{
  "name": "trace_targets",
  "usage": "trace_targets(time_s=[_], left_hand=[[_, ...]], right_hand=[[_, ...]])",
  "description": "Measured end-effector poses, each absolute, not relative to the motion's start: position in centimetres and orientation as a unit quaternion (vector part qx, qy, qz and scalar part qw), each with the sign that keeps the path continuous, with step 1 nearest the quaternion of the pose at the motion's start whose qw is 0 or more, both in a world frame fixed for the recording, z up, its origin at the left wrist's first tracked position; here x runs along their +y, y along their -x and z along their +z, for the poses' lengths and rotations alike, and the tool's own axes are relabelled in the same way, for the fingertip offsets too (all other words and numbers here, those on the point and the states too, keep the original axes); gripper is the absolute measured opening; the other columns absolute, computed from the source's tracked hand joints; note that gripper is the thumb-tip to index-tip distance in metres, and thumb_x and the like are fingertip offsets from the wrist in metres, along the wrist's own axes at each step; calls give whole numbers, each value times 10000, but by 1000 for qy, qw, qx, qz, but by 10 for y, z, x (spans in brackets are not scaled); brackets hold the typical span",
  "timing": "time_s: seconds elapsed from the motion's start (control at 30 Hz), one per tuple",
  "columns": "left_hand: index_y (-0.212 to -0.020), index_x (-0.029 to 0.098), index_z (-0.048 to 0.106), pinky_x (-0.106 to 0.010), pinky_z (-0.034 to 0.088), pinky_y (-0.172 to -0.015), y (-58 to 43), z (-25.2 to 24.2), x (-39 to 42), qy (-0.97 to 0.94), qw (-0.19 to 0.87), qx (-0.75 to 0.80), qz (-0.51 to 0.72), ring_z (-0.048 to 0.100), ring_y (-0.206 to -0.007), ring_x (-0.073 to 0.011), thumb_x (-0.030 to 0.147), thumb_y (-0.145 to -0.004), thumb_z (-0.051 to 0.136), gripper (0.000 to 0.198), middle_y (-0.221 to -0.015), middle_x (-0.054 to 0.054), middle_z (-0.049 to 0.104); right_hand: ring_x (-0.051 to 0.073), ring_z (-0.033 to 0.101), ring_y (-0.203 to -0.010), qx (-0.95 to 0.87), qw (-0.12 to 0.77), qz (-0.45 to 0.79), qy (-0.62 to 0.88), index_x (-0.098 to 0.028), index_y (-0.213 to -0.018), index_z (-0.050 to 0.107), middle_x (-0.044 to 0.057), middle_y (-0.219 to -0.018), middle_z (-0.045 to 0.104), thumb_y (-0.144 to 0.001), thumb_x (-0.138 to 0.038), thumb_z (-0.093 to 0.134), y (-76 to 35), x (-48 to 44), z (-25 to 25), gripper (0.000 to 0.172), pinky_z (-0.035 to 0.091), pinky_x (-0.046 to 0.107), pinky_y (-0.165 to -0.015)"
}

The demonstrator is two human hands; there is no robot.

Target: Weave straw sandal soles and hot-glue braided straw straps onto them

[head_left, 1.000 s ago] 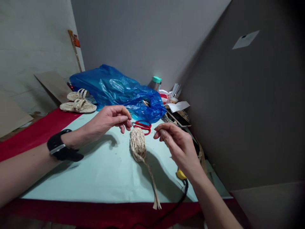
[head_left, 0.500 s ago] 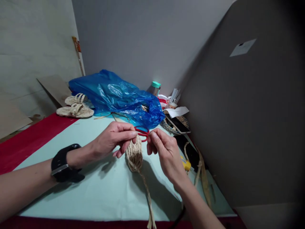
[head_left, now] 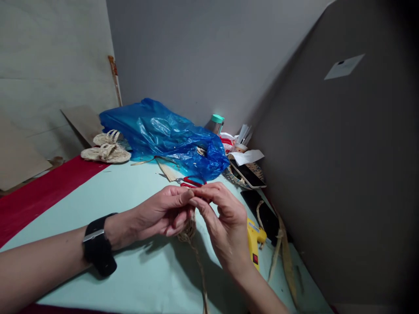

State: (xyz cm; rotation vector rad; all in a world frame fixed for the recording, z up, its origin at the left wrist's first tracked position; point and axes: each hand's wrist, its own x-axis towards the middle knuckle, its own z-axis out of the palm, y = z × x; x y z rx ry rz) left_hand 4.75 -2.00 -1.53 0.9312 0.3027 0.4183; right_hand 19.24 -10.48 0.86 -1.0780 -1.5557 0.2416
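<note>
Both hands meet over the middle of the table. My left hand (head_left: 166,211) is closed in a pinch at the top of a small woven straw piece (head_left: 187,231), which looks like a slipper sole and hangs mostly hidden under the fingers. From its lower end a braided straw cord (head_left: 200,266) trails toward me. My right hand (head_left: 222,216) is closed too, thumb and fingertips pressed together against the left fingertips; what they pinch is too small to make out. Just beyond the fingers lie red-handled scissors (head_left: 188,181).
A blue plastic bag (head_left: 163,126) covers the back of the table, with straw sandals (head_left: 108,152) at its left. At right are a yellow glue gun (head_left: 253,244), straw strips (head_left: 284,261) and a phone (head_left: 250,174). A teal-lidded bottle (head_left: 216,122) stands behind, near the grey partition (head_left: 334,174).
My hands have come together from slightly apart, and the right fingertips now touch the left. The woven piece is more covered. The view has shifted slightly, showing more of the glue gun and scissors.
</note>
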Motion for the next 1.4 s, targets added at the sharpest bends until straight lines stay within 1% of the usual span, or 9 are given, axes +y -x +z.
trace_targets(time_s=[0.17, 0.4, 0.63, 0.8, 0.9, 1.03, 1.13, 1.27, 1.4], left_hand=[[-714, 97, 704, -188, 323, -262, -46, -23, -22, -409, 895, 109, 140, 456, -275, -114, 588, -871, 673, 516, -438, -51, 602], [-760, 146, 681, -186, 351, -274, -41, -30, -23, -360, 921, 90, 121, 446, -285, -119, 509, -924, 631, 401, -457, -28, 608], [-705, 162, 708, -171, 376, -283, -39, -20, -26, -342, 928, 93, 114, 439, -270, -101, 530, -787, 804, 389, -408, 9, 569], [-699, 153, 690, -152, 402, -287, -41, -16, -30, -353, 920, 105, 133, 458, -274, -97, 525, -823, 779, 403, -396, 7, 565], [-746, 161, 682, -148, 418, -281, -41, -18, -29, -358, 913, 125, 150, 454, -268, -91, 538, -843, 757, 396, -418, -1, 603], [-747, 171, 673, -140, 428, -278, -40, -23, -25, -374, 900, 151, 165, 499, -291, -89, 543, -760, 836, 406, -486, -8, 659], [-755, 155, 697, -137, 441, -290, -39, -22, -22, -398, 887, 164, 164, 536, -321, -92, 549, -756, 838, 419, -523, -27, 672], [-823, 114, 749, -142, 477, -323, -39, -14, -19, -447, 863, 172, 165, 576, -400, -95, 463, -751, 873, 378, -606, -43, 679], [-867, 132, 767, -100, 508, -427, -38, -7, -17, -478, 831, 181, 219, 556, -464, -40, 213, -725, 913, 220, -667, 16, 651]], right_hand=[[164, 646, -836, -677, 559, 71, 472, -194, -989, 676, 49, -911, 692, -989, -87, 578, -186, -100, 6, 145, 508, 286, -769], [192, 533, -749, -686, 523, 17, 506, -195, -867, 549, 38, -801, 563, -996, -123, 478, -176, -95, 3, 164, 401, 329, -682], [181, 516, -731, -657, 530, 23, 535, -241, -801, 431, 7, -783, 532, -986, -152, 458, -164, -91, 13, 207, 392, 316, -685], [178, 555, -753, -625, 552, 58, 549, -252, -815, 420, -4, -765, 561, -986, -199, 441, -160, -90, 11, 180, 420, 303, -705], [176, 552, -749, -640, 532, 56, 551, -253, -821, 415, 2, -786, 561, -992, -208, 426, -163, -89, 10, 177, 418, 299, -694], [181, 523, -715, -672, 484, 60, 558, -248, -838, 435, 14, -807, 546, -1007, -242, 393, -172, -89, 8, 175, 388, 305, -661], [182, 497, -680, -674, 457, 75, 575, -251, -835, 426, 3, -773, 517, -1004, -259, 375, -178, -91, 5, 177, 354, 306, -636], [161, 416, -596, -655, 460, 103, 590, -265, -770, 341, -41, -674, 418, -987, -250, 355, -181, -94, 5, 219, 303, 293, -588], [135, 336, -549, -645, 472, 146, 583, -259, -692, 299, -68, -606, 331, -987, -236, 398, -182, -96, 8, 311, 272, 273, -549]])
